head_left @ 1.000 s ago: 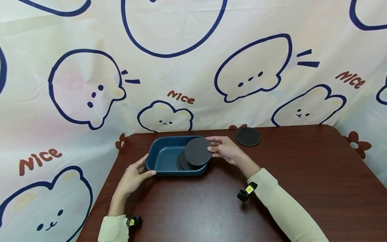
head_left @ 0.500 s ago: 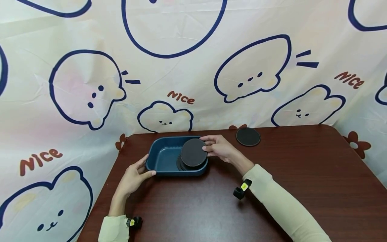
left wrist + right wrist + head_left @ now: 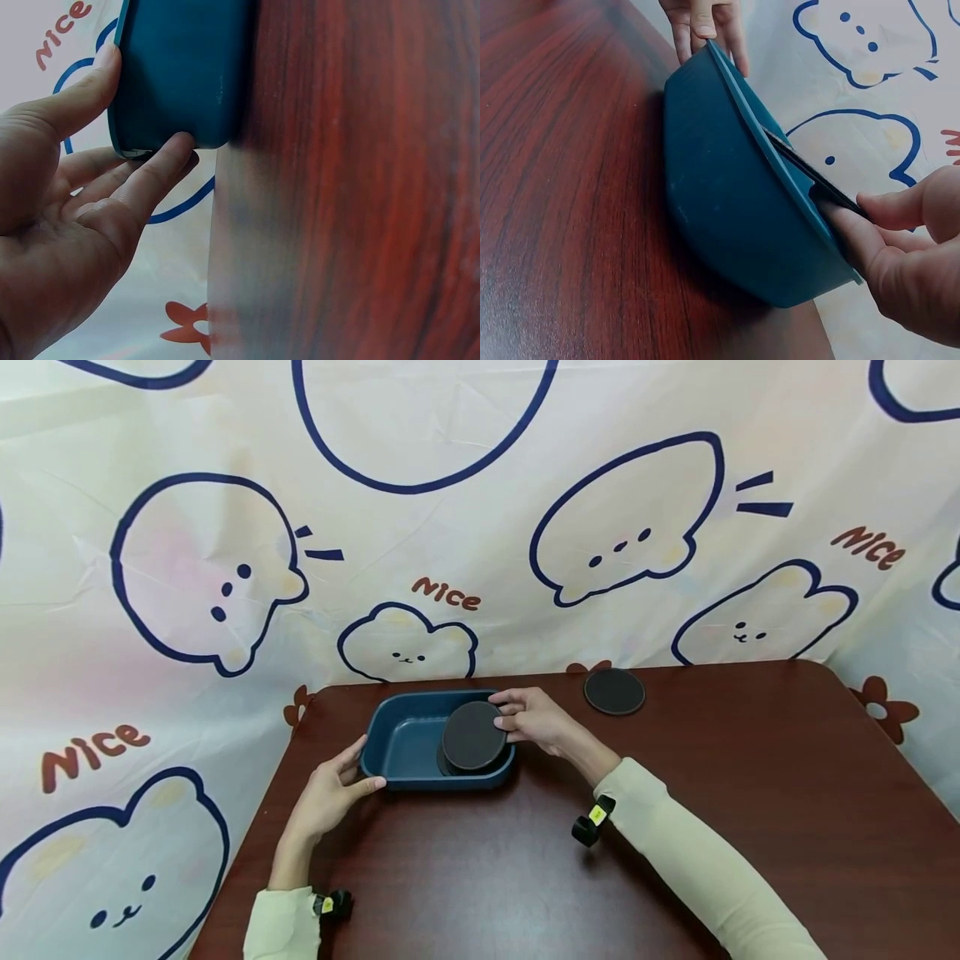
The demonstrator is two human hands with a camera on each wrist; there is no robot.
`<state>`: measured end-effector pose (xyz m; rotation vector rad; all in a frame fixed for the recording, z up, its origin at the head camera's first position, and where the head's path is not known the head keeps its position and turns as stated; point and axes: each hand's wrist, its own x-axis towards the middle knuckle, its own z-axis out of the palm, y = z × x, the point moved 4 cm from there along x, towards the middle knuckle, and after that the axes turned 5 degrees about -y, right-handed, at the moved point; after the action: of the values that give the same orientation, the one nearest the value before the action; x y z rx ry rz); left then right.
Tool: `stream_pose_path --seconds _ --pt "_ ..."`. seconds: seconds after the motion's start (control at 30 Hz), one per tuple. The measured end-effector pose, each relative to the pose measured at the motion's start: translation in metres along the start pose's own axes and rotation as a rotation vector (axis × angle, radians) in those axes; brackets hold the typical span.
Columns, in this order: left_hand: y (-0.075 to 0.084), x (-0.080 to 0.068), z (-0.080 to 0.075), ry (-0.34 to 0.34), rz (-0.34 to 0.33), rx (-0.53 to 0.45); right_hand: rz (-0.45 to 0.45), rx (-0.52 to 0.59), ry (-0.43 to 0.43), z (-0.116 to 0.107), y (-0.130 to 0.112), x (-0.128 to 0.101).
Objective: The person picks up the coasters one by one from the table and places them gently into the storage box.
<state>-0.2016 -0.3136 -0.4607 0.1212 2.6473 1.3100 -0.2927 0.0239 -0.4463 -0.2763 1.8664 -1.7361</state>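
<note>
A dark blue rectangular tray (image 3: 405, 752) with raised walls stands on the table. My left hand (image 3: 324, 797) grips its left end, the thumb on the rim and the fingers against the outer end wall (image 3: 176, 90). My right hand (image 3: 542, 724) pinches a round black coaster (image 3: 474, 737) by its right edge, thumb on top and fingers beneath. That coaster is over the tray's right half, tilted at the rim in the right wrist view. More dark discs (image 3: 443, 762) lie under it inside the tray, mostly hidden.
Another round black coaster (image 3: 615, 692) lies near the table's back edge, right of the tray. The brown wooden table (image 3: 735, 760) ends at a patterned cloth backdrop (image 3: 600, 635) behind it. Small wrist cameras sit on both sleeves.
My right hand has moved left with the coaster, bringing it further over the tray above the other discs. My left hand stays on the tray's end. The head view has tilted slightly.
</note>
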Motion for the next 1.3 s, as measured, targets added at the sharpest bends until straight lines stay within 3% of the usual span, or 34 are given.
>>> stream_pose_path --seconds 0.57,0.73,0.87,0.97,1.07,1.3 --pt "-0.001 -0.001 -0.002 0.001 -0.020 0.005 -0.024 -0.146 0.075 0.012 -0.005 0.003" --pt "-0.001 -0.001 -0.002 0.002 -0.017 0.004 -0.058 -0.347 0.105 0.015 -0.011 0.000" --pt "0.000 -0.001 -0.002 -0.004 -0.009 -0.001 -0.146 -0.563 0.113 0.014 -0.019 -0.007" --pt "0.000 -0.001 -0.002 -0.006 -0.010 -0.007 -0.216 -0.636 0.119 0.008 -0.024 -0.012" --pt "-0.001 -0.001 -0.002 -0.010 -0.012 -0.013 -0.243 -0.620 0.152 -0.005 -0.026 -0.019" --pt "-0.001 0.000 -0.001 -0.010 -0.008 -0.028 -0.213 -0.515 0.213 -0.047 -0.009 -0.036"
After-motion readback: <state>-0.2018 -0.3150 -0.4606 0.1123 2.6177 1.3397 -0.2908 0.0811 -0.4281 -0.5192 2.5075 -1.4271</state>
